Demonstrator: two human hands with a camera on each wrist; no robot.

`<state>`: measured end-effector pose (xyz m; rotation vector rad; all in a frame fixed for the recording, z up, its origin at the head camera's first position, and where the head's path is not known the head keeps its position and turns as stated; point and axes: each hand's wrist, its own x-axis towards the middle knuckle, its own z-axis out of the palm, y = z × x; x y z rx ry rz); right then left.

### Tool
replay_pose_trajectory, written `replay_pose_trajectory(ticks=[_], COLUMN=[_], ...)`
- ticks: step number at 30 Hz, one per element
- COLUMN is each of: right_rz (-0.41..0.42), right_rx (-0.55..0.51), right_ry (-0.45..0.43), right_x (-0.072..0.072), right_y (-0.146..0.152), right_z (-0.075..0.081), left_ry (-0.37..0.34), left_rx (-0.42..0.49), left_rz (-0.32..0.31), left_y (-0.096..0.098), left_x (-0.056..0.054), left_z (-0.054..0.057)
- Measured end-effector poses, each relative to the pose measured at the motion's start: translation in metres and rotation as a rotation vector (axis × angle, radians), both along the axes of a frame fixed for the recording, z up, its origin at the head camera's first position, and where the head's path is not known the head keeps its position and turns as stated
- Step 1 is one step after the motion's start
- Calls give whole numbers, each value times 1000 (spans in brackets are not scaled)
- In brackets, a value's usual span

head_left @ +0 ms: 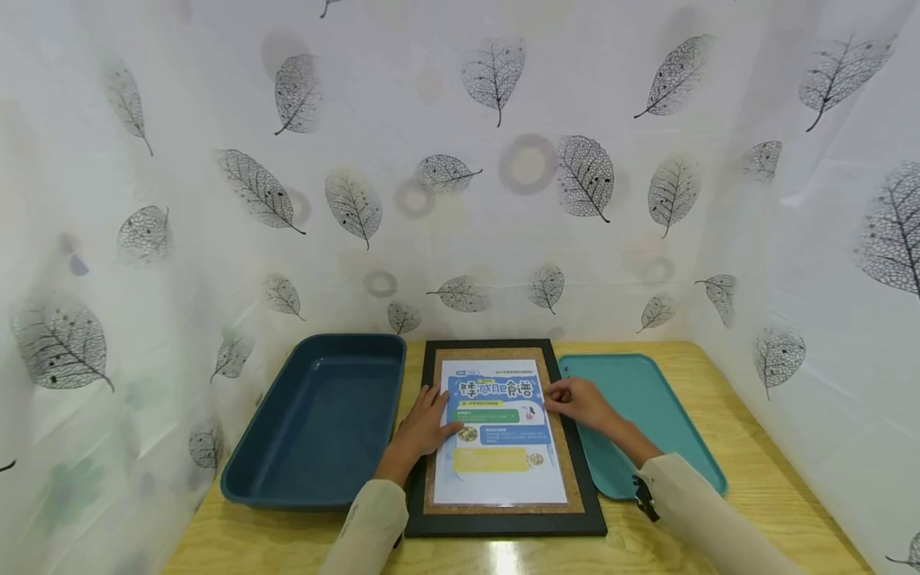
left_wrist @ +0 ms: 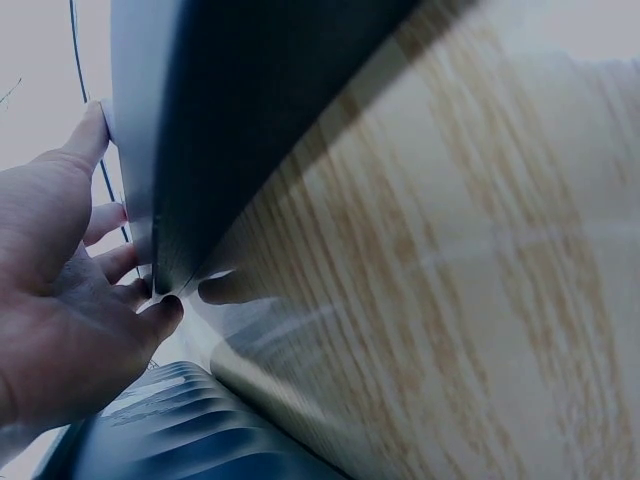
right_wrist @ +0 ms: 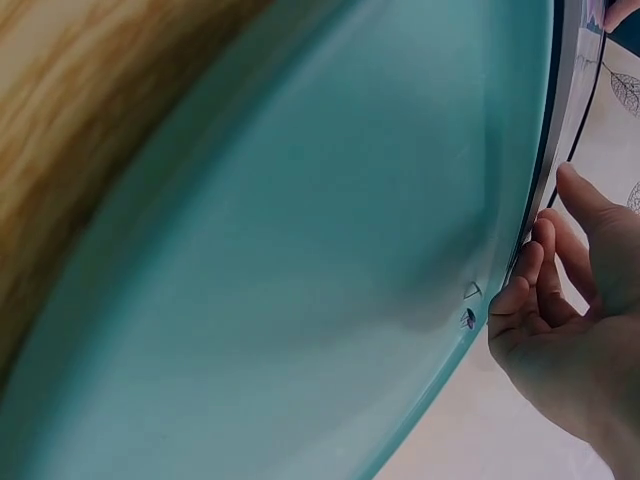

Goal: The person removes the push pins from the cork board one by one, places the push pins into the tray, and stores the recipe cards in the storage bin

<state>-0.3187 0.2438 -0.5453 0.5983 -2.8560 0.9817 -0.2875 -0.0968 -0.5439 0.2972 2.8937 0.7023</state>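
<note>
A printed poster sheet (head_left: 496, 487) with blue, green and yellow blocks lies on a cork board (head_left: 575, 495) with a black frame (head_left: 503, 525). My left hand (head_left: 424, 423) rests at the poster's left edge, fingers spread and thumb on the sheet. In the left wrist view, the fingers of that hand (left_wrist: 60, 270) lie beside the dark frame edge. At the poster's upper right edge my right hand (head_left: 580, 402) holds the sheet's margin between thumb and curled fingers. In the right wrist view this hand (right_wrist: 580, 310) partly hides the contact.
Left of the board stands a deep dark blue tray (head_left: 240, 487). A shallow turquoise tray (head_left: 647, 415) lies to the right, with small pins (right_wrist: 468, 318) near its far corner. The wooden table (head_left: 776, 479) is bounded by a leaf-patterned curtain (head_left: 489, 239).
</note>
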Motion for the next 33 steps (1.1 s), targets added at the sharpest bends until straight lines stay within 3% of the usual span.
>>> replay_pose_trajectory(ticks=[9,16,26,33], right_rz=[0,-55,-67,-95], right_rx=[3,0,-9,-16], right_ry=[-26,-52,-56,-75], right_x=[0,1,3,4], right_y=[-3,-7,-11,-10], right_z=[0,-1,-3,0], left_ry=[8,15,-3,-15], left_rx=[-8,6,137,185], left_rz=[-6,-2,100,135], left_y=[0,1,1,1], left_x=[1,2,6,8], left_z=[1,2,0,6])
